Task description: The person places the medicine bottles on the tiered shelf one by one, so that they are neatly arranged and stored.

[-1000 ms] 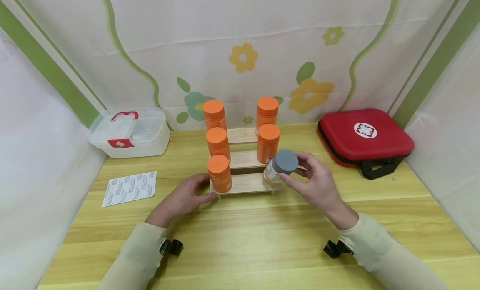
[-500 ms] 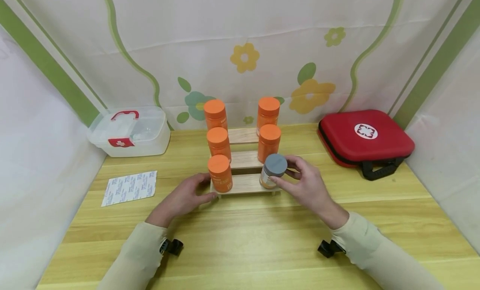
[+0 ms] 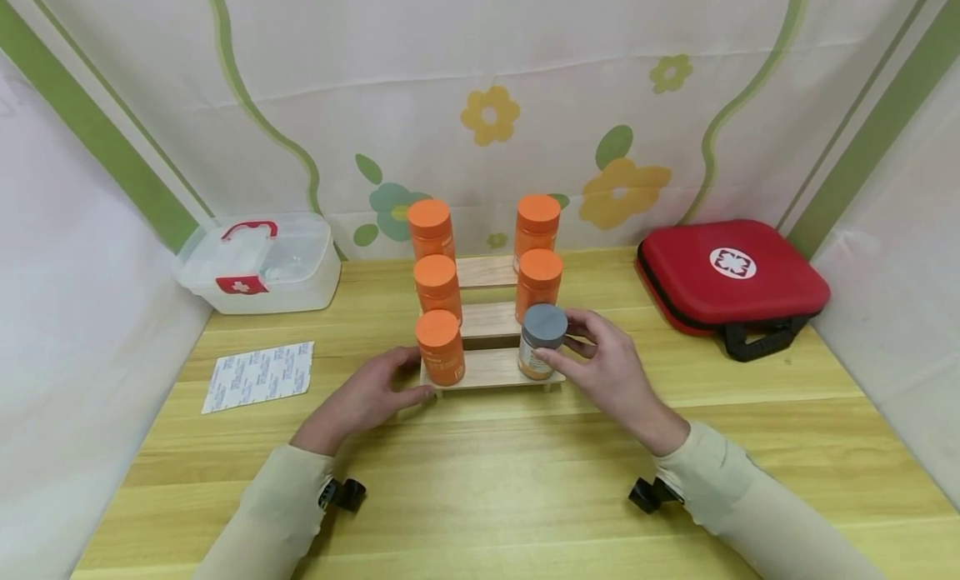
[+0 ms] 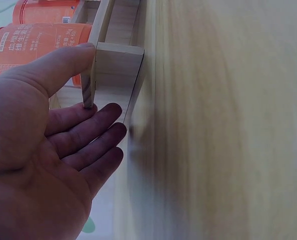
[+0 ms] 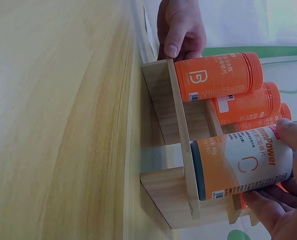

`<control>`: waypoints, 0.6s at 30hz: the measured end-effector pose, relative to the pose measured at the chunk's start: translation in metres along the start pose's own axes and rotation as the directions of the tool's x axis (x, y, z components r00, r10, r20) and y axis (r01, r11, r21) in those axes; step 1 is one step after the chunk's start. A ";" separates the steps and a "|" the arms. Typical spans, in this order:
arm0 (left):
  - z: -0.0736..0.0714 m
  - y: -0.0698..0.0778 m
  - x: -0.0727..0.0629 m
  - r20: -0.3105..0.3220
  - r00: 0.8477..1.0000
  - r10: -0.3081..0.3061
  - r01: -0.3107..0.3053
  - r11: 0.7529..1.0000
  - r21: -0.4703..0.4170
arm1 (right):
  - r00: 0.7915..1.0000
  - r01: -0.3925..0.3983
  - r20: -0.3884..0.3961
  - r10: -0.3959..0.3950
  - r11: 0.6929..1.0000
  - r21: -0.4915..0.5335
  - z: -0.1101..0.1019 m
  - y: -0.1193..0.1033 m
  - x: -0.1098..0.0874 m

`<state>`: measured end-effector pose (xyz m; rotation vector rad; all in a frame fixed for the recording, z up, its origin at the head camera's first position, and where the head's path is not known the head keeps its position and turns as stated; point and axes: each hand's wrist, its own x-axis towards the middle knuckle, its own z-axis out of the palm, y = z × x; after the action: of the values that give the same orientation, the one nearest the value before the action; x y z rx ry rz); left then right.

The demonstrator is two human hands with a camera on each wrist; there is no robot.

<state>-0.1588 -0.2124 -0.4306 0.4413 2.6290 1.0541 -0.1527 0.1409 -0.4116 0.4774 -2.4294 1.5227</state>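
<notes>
A three-step wooden rack (image 3: 491,368) stands on the table with orange supplement bottles in two columns. At the right end of its lowest step is a grey-lidded supplement bottle (image 3: 543,326) with a white and orange label. My right hand (image 3: 611,372) grips this bottle near its lid, thumb in front and fingers behind; in the right wrist view the bottle's base (image 5: 198,170) meets the step's board. At the rack's left end, my left hand (image 3: 375,392) pinches the lowest board between thumb and index finger, beside the front orange bottle (image 3: 441,351). The other fingers (image 4: 101,165) are loosely extended.
A clear plastic first-aid box (image 3: 262,263) sits at the back left, and a printed white sheet (image 3: 258,377) lies before it. A red first-aid case (image 3: 750,272) with a black handle is at the back right. A flowered curtain (image 3: 375,88) stands behind.
My right hand has brought the grey-lidded bottle left onto the lowest step, and the bottle has gone from tilted to nearly upright. My left hand has stayed at the rack's left end.
</notes>
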 end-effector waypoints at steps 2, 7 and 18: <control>-0.001 0.000 0.000 -0.002 1.000 -0.003 0.003 1.000 0.002 | 1.000 0.005 -0.004 -0.005 1.000 0.001 0.001 -0.001 0.000; -0.002 -0.002 -0.001 -0.007 1.000 -0.008 0.008 1.000 0.004 | 0.999 0.050 -0.019 -0.050 0.998 -0.032 0.003 -0.001 0.001; -0.007 0.000 -0.006 -0.014 1.000 0.000 0.000 1.000 0.004 | 0.988 0.151 0.036 -0.149 0.984 -0.094 -0.017 -0.008 0.000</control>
<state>-0.1552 -0.2186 -0.4248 0.4364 2.6438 1.0552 -0.1494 0.1531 -0.3973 0.6507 -2.4144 1.3397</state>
